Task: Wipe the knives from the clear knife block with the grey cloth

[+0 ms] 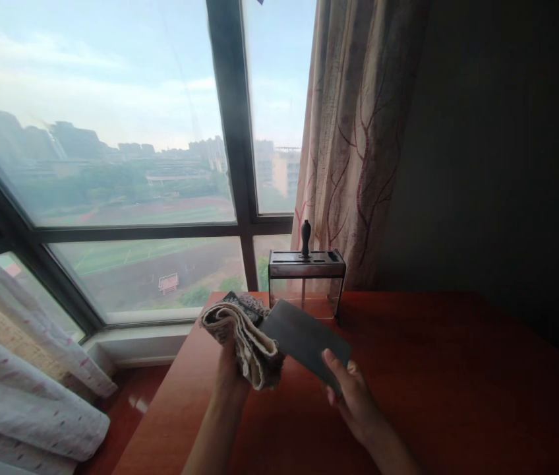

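The cloth (pixel 258 349) looks rough, the grey slab (pixel 306 334) matt, the table (pixel 428 356) smooth wood.

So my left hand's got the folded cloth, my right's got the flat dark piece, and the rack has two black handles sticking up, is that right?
Not quite: the head view shows only one black handle sticking up from the rack. The rest stands: your left hand holding the folded cloth, your right hand holding the flat dark piece.
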Available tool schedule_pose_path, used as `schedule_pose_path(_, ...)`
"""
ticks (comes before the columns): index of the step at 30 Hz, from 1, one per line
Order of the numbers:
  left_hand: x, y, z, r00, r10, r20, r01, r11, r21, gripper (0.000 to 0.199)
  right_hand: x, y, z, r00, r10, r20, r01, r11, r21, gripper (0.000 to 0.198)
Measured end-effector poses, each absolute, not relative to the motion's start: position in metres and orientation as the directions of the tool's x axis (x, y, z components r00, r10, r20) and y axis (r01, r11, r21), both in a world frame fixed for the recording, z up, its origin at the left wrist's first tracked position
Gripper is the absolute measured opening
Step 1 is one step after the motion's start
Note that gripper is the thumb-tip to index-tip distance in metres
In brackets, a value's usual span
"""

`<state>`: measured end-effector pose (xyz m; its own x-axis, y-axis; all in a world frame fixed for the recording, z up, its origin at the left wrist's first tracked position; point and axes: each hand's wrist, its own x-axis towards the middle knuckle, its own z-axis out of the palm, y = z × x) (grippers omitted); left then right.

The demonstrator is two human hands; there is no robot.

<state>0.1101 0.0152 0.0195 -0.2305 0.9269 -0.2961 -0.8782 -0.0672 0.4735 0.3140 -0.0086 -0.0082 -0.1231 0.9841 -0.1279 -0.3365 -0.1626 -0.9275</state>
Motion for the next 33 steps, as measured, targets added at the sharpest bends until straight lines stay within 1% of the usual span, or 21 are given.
schedule_pose_path(2,0.108,0.014,0.018,-0.229,0.938,-0.259,-0.896,-0.099,0.432,0.029,0.314,-0.006,-0.010,-0.157,0.973,-0.172,-0.391,-0.221,-0.894,0.040)
schedule_pose_path(4,0.105,0.012,0.015,-0.213,0.957,-0.196,-0.912,-0.123,0.391,0.028,0.314,-0.005,-0.013,-0.196,0.963,-0.184,-0.372,-0.246,-0.895,0.042)
schedule_pose_path(7,0.098,0.011,0.011,-0.188,0.974,-0.125,-0.925,-0.133,0.356,0.027,0.314,-0.005,-0.016,-0.235,0.957,-0.172,-0.271,-0.235,-0.934,0.046)
schedule_pose_path(10,0.094,0.011,0.010,-0.182,0.974,-0.133,-0.921,-0.122,0.369,0.027,0.314,-0.005,-0.017,-0.220,0.964,-0.151,-0.161,-0.189,-0.969,0.051)
schedule_pose_path(13,0.094,0.011,0.016,-0.189,0.965,-0.183,-0.905,-0.099,0.414,0.025,0.314,-0.006,-0.015,-0.177,0.980,-0.085,-0.074,-0.099,-0.992,0.052)
schedule_pose_path(16,0.099,0.013,0.023,-0.221,0.948,-0.229,-0.889,-0.100,0.447,0.026,0.316,-0.010,-0.015,-0.158,0.987,0.039,0.027,0.044,-0.999,0.051)
schedule_pose_path(19,0.104,0.017,0.025,-0.275,0.925,-0.264,-0.865,-0.118,0.488,0.024,0.320,-0.012,-0.018,-0.178,0.972,0.157,0.150,0.184,-0.971,0.047)
schedule_pose_path(21,0.105,0.020,0.022,-0.338,0.898,-0.280,-0.834,-0.149,0.531,0.021,0.323,-0.011,-0.022,-0.198,0.942,0.270,0.249,0.315,-0.916,0.043)
schedule_pose_path(22,0.105,0.021,0.019,-0.367,0.885,-0.286,-0.815,-0.157,0.558,0.020,0.324,-0.010,-0.024,-0.217,0.914,0.342,0.310,0.397,-0.864,0.042)
schedule_pose_path(24,0.105,0.024,0.013,-0.396,0.865,-0.307,-0.782,-0.142,0.606,0.018,0.326,-0.008,-0.025,-0.289,0.825,0.485,0.418,0.565,-0.711,0.040)
schedule_pose_path(26,0.105,0.025,0.008,-0.392,0.859,-0.330,-0.765,-0.106,0.635,0.016,0.326,-0.007,-0.026,-0.364,0.735,0.572,0.463,0.675,-0.574,0.040)
schedule_pose_path(27,0.105,0.025,0.007,-0.393,0.857,-0.333,-0.759,-0.098,0.644,0.015,0.326,-0.007,-0.026,-0.380,0.714,0.588,0.460,0.698,-0.549,0.040)
schedule_pose_path(28,0.105,0.025,0.007,-0.404,0.853,-0.331,-0.752,-0.103,0.652,0.015,0.325,-0.008,-0.027,-0.380,0.719,0.582,0.445,0.694,-0.566,0.040)
schedule_pose_path(30,0.106,0.024,0.010,-0.456,0.831,-0.320,-0.722,-0.135,0.678,0.013,0.322,-0.011,-0.030,-0.344,0.795,0.499,0.387,0.605,-0.696,0.040)
schedule_pose_path(32,0.106,0.022,0.015,-0.532,0.787,-0.312,-0.679,-0.177,0.712,0.013,0.319,-0.014,-0.034,-0.270,0.897,0.349,0.304,0.423,-0.854,0.039)
schedule_pose_path(33,0.106,0.022,0.016,-0.566,0.765,-0.308,-0.657,-0.193,0.729,0.014,0.317,-0.016,-0.037,-0.230,0.936,0.268,0.259,0.324,-0.910,0.038)
